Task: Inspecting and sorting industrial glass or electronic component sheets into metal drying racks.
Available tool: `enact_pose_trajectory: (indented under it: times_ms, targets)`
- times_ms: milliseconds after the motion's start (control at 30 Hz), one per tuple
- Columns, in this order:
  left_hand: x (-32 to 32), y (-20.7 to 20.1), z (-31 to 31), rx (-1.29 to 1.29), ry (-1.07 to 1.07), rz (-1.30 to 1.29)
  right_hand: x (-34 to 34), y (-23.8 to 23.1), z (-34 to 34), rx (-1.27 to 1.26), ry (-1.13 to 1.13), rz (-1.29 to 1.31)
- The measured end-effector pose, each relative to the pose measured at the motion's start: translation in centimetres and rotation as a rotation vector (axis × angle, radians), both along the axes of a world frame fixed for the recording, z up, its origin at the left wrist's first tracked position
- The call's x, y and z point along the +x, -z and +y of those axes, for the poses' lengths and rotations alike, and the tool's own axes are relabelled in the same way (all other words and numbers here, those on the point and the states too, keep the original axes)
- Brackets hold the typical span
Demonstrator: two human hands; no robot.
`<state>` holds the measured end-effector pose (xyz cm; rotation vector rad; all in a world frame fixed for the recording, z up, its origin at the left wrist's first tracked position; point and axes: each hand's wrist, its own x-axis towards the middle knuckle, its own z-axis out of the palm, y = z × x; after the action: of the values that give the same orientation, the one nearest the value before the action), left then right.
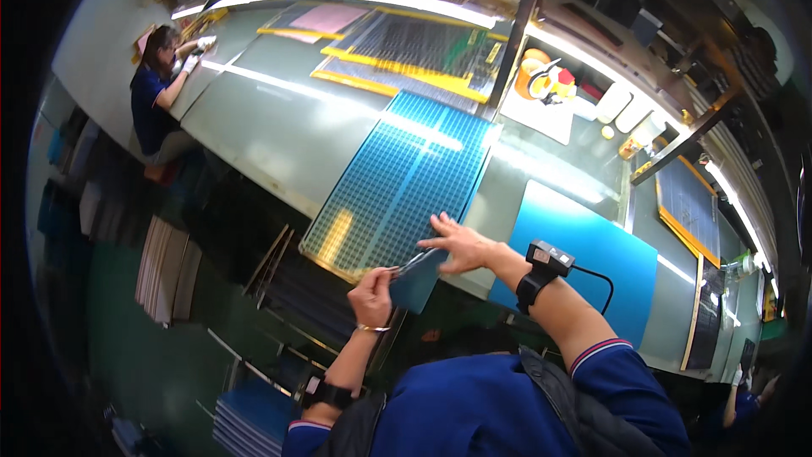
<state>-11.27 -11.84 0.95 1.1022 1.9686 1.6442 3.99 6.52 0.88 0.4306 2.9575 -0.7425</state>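
A blue panel with a grid of small cells point(385, 203) lies on the bench in front of me, its near end reaching the edge. My left hand point(370, 296) is closed at the panel's near edge, pinching one end of a thin shiny strip point(412, 266); whether the strip is film or tape is unclear. Over the near right corner, my right hand point(463, 247) has its fingers spread, close to the strip's other end. I cannot tell whether they touch it. A plain blue sheet point(414, 292) shows below that corner, jutting past the bench edge.
A plain blue board point(588, 245) lies to the right. Yellow-edged framed panels point(414, 46) are at the back. An orange container point(533, 72) and several bottles stand beyond a post point(520, 30). A gloved co-worker point(161, 93) is at the far left. Stacked blue panels point(249, 415) stand low left.
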Motion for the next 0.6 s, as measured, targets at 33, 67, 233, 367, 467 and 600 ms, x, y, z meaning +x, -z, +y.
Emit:
enact_pose_trajectory:
  times_ms: [33, 67, 233, 367, 467, 600]
  targets:
    - [-0.7, -0.6, 0.2, 0.036, 0.010, 0.102, -0.1, -0.4, -0.2, -0.011, -0.031, 0.032]
    - [-1.2, -1.3, 0.2, 0.069, 0.019, 0.202, -0.2, -0.5, -0.7, -0.026, -0.062, 0.064]
    - [1.2, -4.4, -0.8, 0.414, 0.635, 0.823, -1.4, 3.3, -2.0, 0.236, 0.096, 0.020]
    - [1.3, 4.3, 3.9, -0.020, 0.789, 0.692, -4.9, -1.7, 1.6, -0.080, 0.009, -0.161]
    - [0.2, 3.5, 7.5, -0.411, 0.275, 0.953, -8.6, -12.1, 3.6, 0.159, 0.136, 0.496]
    - [1.0, 3.1, 9.0, -0.475, 0.261, 0.953, -5.8, -25.4, 0.8, 0.294, 0.146, 0.835]
